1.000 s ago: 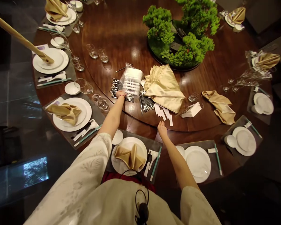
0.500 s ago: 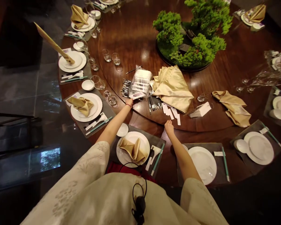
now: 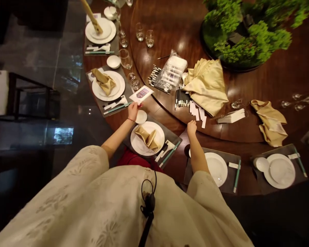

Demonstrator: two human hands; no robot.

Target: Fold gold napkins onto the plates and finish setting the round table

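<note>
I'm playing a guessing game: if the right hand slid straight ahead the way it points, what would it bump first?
Probably the white paper strips lying just ahead of the right hand; the gold napkins lie beyond. Depth is hard to judge.

1. A cream robe with faint woven leaf patterns.
2. Its wide sleeves end near the elbows.
3. A thin red band sits behind the left hand.
4. A black clip microphone and cable hang at the chest.

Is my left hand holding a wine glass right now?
No, the left hand holds a flat white packet with purple print.
</note>
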